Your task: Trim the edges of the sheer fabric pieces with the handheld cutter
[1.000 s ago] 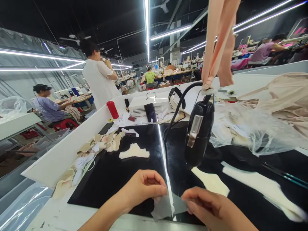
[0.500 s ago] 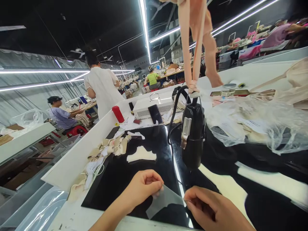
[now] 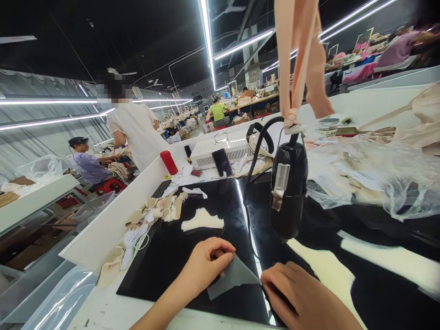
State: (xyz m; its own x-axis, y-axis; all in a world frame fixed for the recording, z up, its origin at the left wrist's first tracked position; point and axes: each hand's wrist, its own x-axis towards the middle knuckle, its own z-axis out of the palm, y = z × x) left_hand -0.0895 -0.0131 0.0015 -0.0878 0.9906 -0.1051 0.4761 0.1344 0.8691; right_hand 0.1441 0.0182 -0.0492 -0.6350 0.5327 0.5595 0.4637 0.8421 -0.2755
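Low over the glossy black work surface (image 3: 154, 256), my left hand (image 3: 209, 261) pinches the upper edge of a thin, translucent whitish piece of fabric (image 3: 233, 277). My right hand (image 3: 292, 288) has its fingers closed on the right-hand tip of the same piece. The fabric is spread between both hands, its lower left corner hanging free. Behind my right hand hangs a black handheld electric cutter-like tool (image 3: 288, 188) with a metal lever, tied up by peach cloth strips (image 3: 295, 55). A cream cut piece (image 3: 202, 220) lies flat beyond my left hand.
Cloth scraps (image 3: 154, 213) line the left side. At the back are a red container (image 3: 168, 162), a phone (image 3: 222, 162) and a white vented box (image 3: 206, 153). Clear plastic bags (image 3: 385, 178) and pale pieces (image 3: 388, 261) lie right. A co-worker in white (image 3: 137, 130) stands beyond.
The hanging black tool has swung right with its cloth strips. My right hand has turned slightly, knuckles more upward, and my left hand has risen a little. The co-worker in white has moved left.
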